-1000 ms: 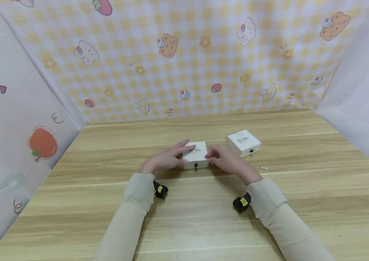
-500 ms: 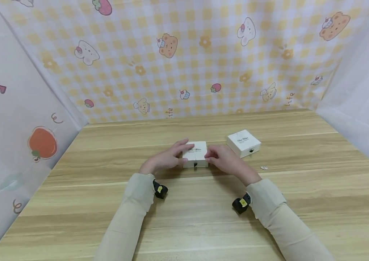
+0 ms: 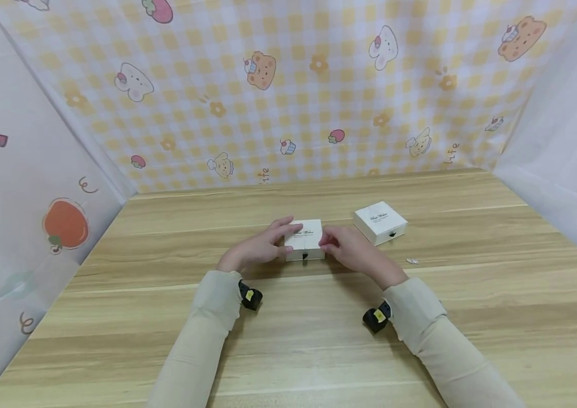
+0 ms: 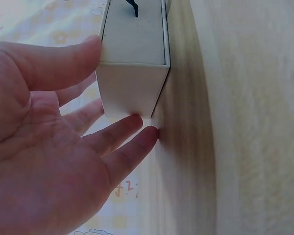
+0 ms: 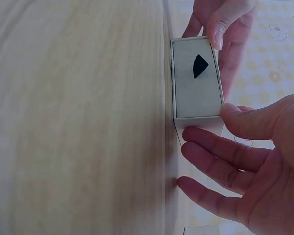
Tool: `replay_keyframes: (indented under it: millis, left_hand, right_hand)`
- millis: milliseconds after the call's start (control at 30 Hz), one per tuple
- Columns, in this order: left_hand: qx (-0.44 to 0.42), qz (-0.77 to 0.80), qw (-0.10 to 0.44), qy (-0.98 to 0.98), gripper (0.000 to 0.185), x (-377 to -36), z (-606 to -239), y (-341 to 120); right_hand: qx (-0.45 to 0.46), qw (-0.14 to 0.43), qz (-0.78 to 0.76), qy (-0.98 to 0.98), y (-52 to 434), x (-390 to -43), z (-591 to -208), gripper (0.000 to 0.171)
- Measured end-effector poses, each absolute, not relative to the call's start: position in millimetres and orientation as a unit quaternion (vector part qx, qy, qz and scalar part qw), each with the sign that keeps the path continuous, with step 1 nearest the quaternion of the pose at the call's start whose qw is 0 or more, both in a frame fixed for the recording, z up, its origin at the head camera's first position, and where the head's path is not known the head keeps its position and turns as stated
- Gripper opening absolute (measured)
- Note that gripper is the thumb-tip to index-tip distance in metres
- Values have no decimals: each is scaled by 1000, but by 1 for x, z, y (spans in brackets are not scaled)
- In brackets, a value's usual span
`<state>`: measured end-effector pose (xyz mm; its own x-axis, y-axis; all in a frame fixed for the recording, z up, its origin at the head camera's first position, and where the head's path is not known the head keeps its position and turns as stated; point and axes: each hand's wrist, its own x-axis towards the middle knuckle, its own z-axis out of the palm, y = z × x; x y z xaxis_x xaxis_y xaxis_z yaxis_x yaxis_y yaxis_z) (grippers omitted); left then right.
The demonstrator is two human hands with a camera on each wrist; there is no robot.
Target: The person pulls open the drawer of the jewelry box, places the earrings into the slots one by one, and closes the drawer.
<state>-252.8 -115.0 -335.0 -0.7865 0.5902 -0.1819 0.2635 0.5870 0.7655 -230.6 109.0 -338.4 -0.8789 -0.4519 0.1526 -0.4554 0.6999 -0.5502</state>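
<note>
Left hand (image 3: 261, 247), loosely spread, touches white box (image 3: 312, 242); right hand (image 3: 350, 249) pinches its right edge. Looks like edge work; next move likely needs steady bracing.

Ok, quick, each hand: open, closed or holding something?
Left hand: open, touching the white square cardboard box between both hands.
Right hand: at that box's right side; open or closed cannot be told.

Bright, soft light (faint shadows (image 4: 179, 152)).
</note>
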Motion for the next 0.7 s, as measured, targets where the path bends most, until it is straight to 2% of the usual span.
replay_keyframes:
  millis: [567,700]
  left_hand:
    - [232,391,217,864,57,-253,-336,-114]
    - [233,391,217,864,57,-252,-335,-114]
  right_hand:
    - [240,4,291,-926,109,-229,-337,5]
    - [244,-11,298,-923,111,-228,-335,6]
